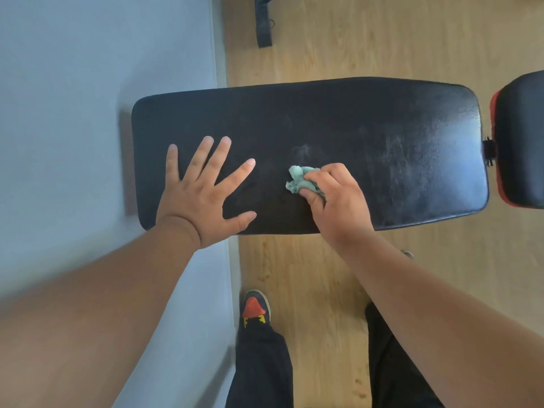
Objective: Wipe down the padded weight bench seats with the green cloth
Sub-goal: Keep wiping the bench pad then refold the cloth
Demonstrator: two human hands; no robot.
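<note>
You are mid-wipe: your right hand [332, 198] bunches the green cloth [300, 179] in curled fingers, pressed on the middle of the long black pad [382, 148]. Your left hand [203, 195] lies flat, fingers spread, bracing its wall end. Next, I judge, sweep toward the streaked right end, then do the second pad [521, 136] with its red trim. Wood floor [353, 39] below, grey wall [88, 69] beside.

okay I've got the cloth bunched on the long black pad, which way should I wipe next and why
Probably sweep the green cloth to your right along the long black pad. Your right hand holds it near the pad's middle, and pale smudges show on the right half. Your left hand lies flat on the left end, bracing it.
</note>
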